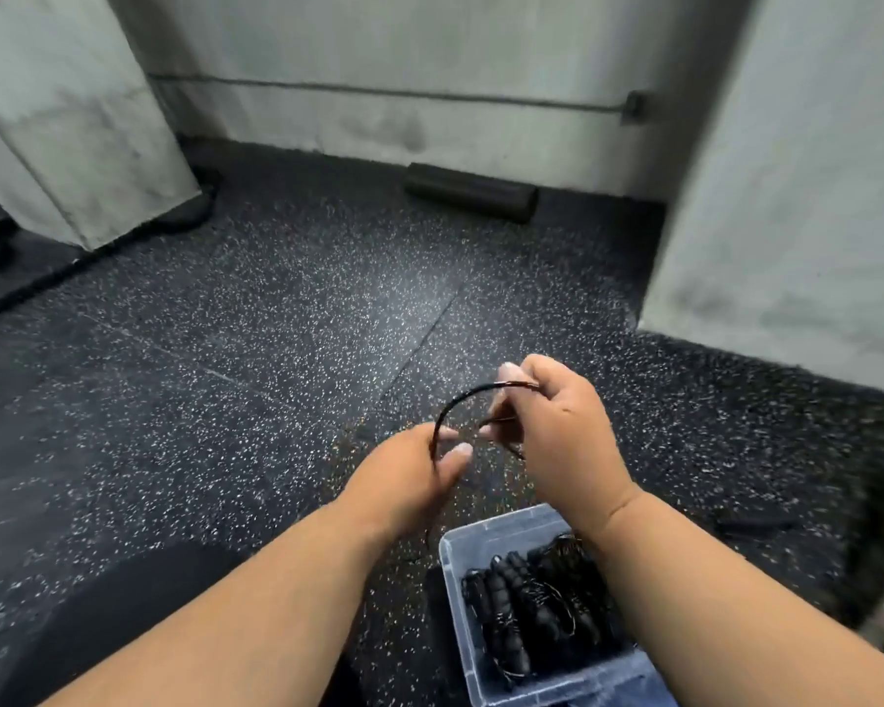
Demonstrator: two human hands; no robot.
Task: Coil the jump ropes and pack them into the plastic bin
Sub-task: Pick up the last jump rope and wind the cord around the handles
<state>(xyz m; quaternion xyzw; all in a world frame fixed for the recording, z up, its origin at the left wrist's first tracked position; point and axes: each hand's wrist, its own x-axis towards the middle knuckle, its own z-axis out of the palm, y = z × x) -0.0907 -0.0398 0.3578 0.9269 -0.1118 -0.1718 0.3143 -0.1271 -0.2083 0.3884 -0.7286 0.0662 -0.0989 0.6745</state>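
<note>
Speckled black rubber flooring (276, 324) runs back to pale grey concrete walls (430, 68), with a dark foam roller (470, 199) lying at the wall's foot, well beyond the clear plastic bin (460, 548); that bin sits on the floor under the right forearm and holds several black-handled coiled jump ropes (521, 604). Above and just beyond the bin, the left hand (404, 477) and right hand (557, 431) each pinch a thin black jump rope (455, 405), which arcs between them.
</note>
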